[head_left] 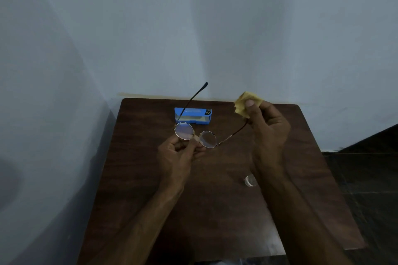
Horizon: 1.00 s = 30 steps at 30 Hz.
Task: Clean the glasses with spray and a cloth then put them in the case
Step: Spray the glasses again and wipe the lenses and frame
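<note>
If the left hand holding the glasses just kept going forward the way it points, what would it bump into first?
Probably the blue case: it lies on the table just beyond the left hand and the glasses. The hand may be raised, so it might pass above the case toward the wall.

A: The table looks like dark wood with a visible grain, rather matt; the glasses have a thin metal rim of golden tone, and the lenses are clear and glossy.

B: Yes; the temple tips look like dark smooth plastic; the cloth is a soft yellow fabric, crumpled, matt; the case looks like blue plastic, smooth; the wall is painted, matt.
</note>
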Tool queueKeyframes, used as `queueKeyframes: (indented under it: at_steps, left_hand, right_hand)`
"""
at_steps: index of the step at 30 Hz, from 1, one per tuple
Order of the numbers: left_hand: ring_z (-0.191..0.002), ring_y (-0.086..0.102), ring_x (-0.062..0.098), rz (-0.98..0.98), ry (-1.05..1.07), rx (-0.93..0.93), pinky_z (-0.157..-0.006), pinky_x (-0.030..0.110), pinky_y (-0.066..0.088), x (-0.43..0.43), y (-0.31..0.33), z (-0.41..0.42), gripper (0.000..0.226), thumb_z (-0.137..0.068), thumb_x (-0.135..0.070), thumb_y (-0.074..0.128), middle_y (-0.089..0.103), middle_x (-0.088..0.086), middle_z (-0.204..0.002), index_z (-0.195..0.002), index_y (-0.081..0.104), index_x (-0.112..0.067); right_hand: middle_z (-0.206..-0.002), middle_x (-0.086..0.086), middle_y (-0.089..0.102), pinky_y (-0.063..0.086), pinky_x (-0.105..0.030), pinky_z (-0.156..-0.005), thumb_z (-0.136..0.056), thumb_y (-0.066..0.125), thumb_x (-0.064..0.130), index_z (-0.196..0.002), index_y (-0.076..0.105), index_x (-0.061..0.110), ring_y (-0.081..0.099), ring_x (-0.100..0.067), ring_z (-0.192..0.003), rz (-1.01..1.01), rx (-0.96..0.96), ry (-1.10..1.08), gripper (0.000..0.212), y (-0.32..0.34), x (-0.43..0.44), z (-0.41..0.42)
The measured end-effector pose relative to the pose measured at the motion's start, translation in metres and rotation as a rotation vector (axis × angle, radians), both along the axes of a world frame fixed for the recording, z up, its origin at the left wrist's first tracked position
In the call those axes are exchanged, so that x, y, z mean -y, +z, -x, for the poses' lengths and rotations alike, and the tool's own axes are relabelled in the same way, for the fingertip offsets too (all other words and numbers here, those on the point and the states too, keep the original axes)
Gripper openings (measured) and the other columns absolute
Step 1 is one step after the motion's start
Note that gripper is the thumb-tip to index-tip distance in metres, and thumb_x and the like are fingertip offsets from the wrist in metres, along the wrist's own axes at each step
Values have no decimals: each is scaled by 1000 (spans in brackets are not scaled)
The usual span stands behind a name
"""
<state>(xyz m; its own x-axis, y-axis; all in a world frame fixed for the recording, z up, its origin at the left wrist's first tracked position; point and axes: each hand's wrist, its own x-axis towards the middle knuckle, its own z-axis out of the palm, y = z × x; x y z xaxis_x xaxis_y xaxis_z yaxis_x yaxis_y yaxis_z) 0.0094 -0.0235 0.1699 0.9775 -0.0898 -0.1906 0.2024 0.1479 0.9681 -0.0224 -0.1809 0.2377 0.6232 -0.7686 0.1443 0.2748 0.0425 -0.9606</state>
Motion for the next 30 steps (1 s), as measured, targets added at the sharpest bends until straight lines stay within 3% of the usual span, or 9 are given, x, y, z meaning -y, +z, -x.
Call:
queueKeyframes:
  at_steps: [4, 8, 12, 16, 19, 22, 24, 27, 30]
  left_hand:
    - [-70, 79, 10, -23, 8, 19, -61, 17, 60, -2, -2, 1, 16, -94, -1, 73, 80, -5, -73, -91, 76, -16]
    - [-72, 79, 14, -10, 24, 12, -63, 20, 61, -5, -4, -1, 9, -95, -3, 73, 80, 1, -76, -95, 77, -11]
    - [-76, 80, 19, -61, 42, 2, -67, 28, 66, -6, -8, -7, 11, -94, -7, 75, 81, 3, -79, -90, 78, -16]
    - [-77, 80, 18, -103, 45, -4, -71, 33, 67, -7, -13, -10, 8, -94, -8, 75, 81, 4, -80, -94, 78, -15]
    - [-78, 81, 18, -109, 38, 11, -72, 36, 67, -8, -15, -9, 6, -93, -10, 77, 81, 4, -82, -99, 79, -10]
    - [-78, 80, 16, -163, 34, 60, -72, 38, 66, -8, -17, -8, 5, -92, -12, 79, 81, 1, -82, -98, 79, -11]
    - [-77, 78, 9, -232, 46, 136, -71, 30, 64, -9, -16, -7, 5, -91, -15, 81, 80, -3, -81, -95, 79, -13]
    - [-76, 74, 1, -281, 49, 243, -66, 14, 55, -10, -9, -3, 5, -90, -18, 83, 78, -10, -79, -91, 78, -20]
    - [-76, 73, 2, -315, 42, 278, -66, 14, 54, -12, -5, 0, 12, -86, -9, 81, 76, -11, -77, -90, 78, -19]
  right_hand:
    - [-92, -1, 81, 57, -38, -90, -95, 76, 13, -104, 79, 6, 74, -18, -91, -66, -6, 5, 11, 2, 5, -5]
    - [-97, -3, 82, 60, -34, -92, -98, 72, 9, -111, 77, 2, 76, -19, -96, -19, 8, 14, 15, 9, 4, -2]
    - [-96, 7, 82, 58, -20, -86, -103, 65, 9, -112, 77, 8, 76, -7, -96, 72, 20, -38, 15, 28, 0, 11]
    - [-97, 7, 80, 53, -27, -74, -106, 63, 13, -116, 77, 7, 70, -10, -90, 111, 35, -55, 19, 38, -7, 22]
    - [-98, 3, 81, 51, -25, -67, -104, 59, 11, -113, 77, 9, 71, -12, -87, -69, 21, 69, 20, 28, -22, 22]
    - [-96, -7, 80, 59, -27, -68, -104, 55, 6, -114, 76, 7, 74, -15, -83, -320, -28, 244, 24, 10, -47, 20]
    - [-93, -11, 79, 66, -31, -77, -104, 52, 1, -113, 74, 5, 77, -19, -83, -443, -51, 330, 24, -1, -61, 18]
    - [-104, -16, 79, 65, -36, -87, -104, 53, 0, -113, 73, 1, 78, -27, -92, -510, -89, 384, 22, -14, -71, 10]
    - [-105, -19, 74, 63, -30, -63, -105, 56, 5, -114, 74, 1, 72, -25, -83, -457, -165, 431, 21, -20, -76, 3]
